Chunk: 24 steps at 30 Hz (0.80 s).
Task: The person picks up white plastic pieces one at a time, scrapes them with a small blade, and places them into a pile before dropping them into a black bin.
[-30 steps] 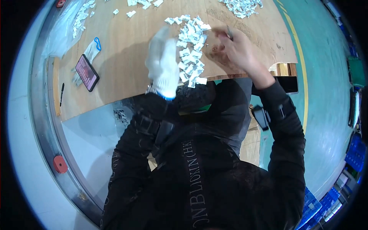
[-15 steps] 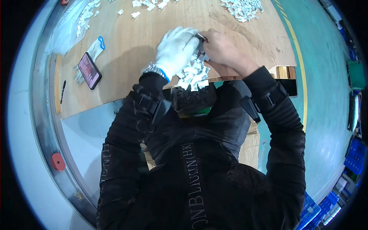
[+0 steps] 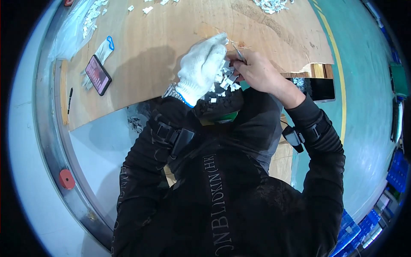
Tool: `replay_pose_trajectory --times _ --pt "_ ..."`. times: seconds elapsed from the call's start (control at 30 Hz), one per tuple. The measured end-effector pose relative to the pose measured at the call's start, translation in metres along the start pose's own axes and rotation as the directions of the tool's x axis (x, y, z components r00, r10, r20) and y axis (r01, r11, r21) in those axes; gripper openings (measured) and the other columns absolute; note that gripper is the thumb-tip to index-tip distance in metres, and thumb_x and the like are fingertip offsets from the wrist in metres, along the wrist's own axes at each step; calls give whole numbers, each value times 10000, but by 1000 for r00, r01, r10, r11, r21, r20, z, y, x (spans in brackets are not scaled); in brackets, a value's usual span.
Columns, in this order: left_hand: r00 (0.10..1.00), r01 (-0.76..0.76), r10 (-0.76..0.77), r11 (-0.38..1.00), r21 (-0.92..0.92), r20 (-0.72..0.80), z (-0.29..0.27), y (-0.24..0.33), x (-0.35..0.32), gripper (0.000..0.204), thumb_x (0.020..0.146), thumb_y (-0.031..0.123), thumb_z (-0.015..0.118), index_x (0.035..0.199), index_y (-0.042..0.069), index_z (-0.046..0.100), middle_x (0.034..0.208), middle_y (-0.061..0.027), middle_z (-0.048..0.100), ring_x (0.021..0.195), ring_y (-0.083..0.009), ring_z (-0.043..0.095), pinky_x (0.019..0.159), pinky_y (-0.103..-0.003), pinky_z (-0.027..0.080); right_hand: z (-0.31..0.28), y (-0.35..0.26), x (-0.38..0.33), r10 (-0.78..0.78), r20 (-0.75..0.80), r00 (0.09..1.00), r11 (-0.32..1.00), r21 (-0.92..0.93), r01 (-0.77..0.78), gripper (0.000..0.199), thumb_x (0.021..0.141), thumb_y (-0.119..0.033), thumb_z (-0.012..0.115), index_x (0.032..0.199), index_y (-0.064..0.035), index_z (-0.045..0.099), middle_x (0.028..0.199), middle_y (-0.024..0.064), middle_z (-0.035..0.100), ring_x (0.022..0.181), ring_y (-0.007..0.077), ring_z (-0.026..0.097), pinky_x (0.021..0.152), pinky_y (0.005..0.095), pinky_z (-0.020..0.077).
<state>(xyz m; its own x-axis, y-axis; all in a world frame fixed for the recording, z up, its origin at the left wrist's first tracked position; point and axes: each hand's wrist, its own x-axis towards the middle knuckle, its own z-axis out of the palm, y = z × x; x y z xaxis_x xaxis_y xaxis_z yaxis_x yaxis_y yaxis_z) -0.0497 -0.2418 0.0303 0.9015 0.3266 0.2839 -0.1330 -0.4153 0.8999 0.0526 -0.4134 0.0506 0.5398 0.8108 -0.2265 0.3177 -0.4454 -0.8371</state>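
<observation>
My left hand [image 3: 201, 66], in a white knit glove, stands on its side at the near edge of the wooden table, its fingers stretched forward. Its palm side faces a heap of small white and grey pieces [image 3: 227, 77]. Bare, my right hand [image 3: 257, 70] is closed on a thin pointed metal tool [image 3: 238, 52], whose exact kind I cannot make out. The right fingertips are beside the heap. Below the table edge, between my legs, sits a dark container [image 3: 220, 106]; a few white pieces show above it.
On the table's left lie a phone [image 3: 98, 75], another white glove [image 3: 104, 50], a black pen [image 3: 70, 100] and clear plastic sheeting [image 3: 70, 40]. More small pieces [image 3: 270, 5] are at the far side. A dark flat tray-like thing [image 3: 322, 89] is under the right edge.
The heap at the table edge has shrunk, and pieces now show over the container. My left hand has turned onto its side. My right hand has drawn nearer me and away from the left.
</observation>
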Motion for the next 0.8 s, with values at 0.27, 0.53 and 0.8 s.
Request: replay_pose_trajectory --times 0.27,0.53,0.8 --pt "993 114 -118 976 -186 -9 -5 10 -12 410 1108 234 464 1424 -11 554 1353 -150 658 1238 -221 628 1067 -348 473 4 1 -26 45 -6 999 960 275 -41 287 1070 -68 473 1278 61 625 911 85 688 821 142 684 756 302 575" --pt "984 32 -77 963 -268 -159 10 -4 4 452 1115 258 471 1481 -8 496 1423 -148 615 1275 -206 589 1072 -340 464 -15 -1 39 -12 -172 985 1000 22 16 342 1032 -34 448 1309 28 636 904 116 690 810 166 684 741 324 565" --pt "986 95 -137 934 -344 -98 9 5 -7 452 1115 235 477 1488 -19 480 1413 -144 619 1253 -200 602 1041 -339 486 2 -1 24 -49 -16 999 998 -26 49 417 954 25 465 1326 -15 650 927 115 699 788 173 652 744 332 543"
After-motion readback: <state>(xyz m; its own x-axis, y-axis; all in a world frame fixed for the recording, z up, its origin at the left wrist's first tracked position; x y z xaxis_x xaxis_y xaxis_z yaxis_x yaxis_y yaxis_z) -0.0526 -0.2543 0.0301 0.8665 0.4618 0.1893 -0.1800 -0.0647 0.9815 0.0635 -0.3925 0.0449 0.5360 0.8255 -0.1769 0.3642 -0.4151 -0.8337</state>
